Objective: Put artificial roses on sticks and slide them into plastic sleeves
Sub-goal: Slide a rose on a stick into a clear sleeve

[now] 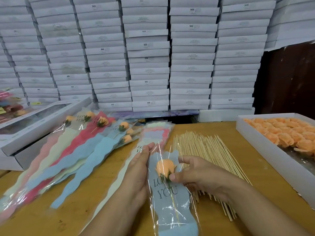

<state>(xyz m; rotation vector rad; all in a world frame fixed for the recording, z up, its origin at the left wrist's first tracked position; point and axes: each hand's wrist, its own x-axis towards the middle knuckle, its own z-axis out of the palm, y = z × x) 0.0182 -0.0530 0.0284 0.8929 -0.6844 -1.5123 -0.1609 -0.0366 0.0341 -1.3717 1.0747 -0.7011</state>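
- Centrally, near the table's front edge, an orange artificial rose (165, 168) on its stick (175, 207) lies inside a blue plastic sleeve (172, 201) printed "LOVE YOU".
- The right hand (202, 176) pinches the rose's green base through the plastic with thumb and curled fingers.
- The left hand (138, 174) lies with straight fingers along the sleeve's left edge, touching it.
- Just right of the sleeve, partly under the right hand, a heap of bamboo sticks (208, 150) fans out.
- Beyond the left hand's fingertips lies a stack of empty sleeves (156, 132).
- Toward the table's left edge, finished sleeved roses (81, 147) overlap in a pile.
- Along the right edge, a white box (265, 150) holds orange rose heads (289, 133).
- Behind the wooden table (265, 181), stacked white boxes (148, 53) fill the background.
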